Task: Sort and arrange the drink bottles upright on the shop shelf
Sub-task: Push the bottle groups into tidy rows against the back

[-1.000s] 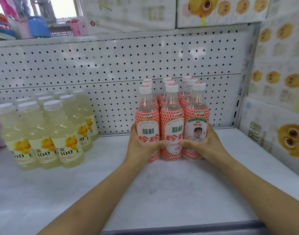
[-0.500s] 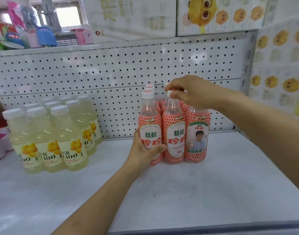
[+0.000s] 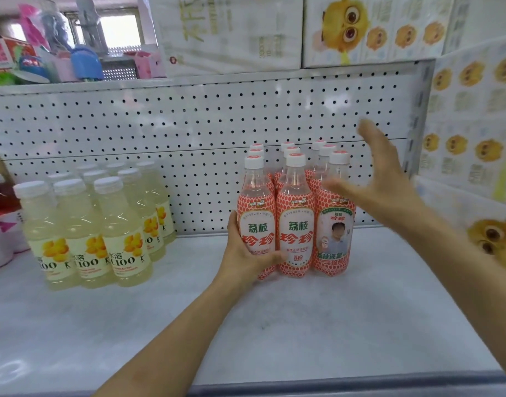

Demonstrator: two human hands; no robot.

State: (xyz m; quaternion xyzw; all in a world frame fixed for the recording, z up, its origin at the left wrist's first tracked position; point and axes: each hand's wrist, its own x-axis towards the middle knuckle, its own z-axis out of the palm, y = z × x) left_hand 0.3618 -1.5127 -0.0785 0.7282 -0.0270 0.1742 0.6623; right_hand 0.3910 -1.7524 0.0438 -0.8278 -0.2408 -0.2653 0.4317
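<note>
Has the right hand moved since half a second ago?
Yes. The right hand left the middle front bottle's cap and is now open, right of it; the left hand holds the front left bottle.

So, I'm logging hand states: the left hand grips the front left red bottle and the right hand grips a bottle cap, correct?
Not quite. The head view shows the right hand gripping nothing: it is open in the air with its fingers spread. The left hand does grip the front left red bottle.
</note>
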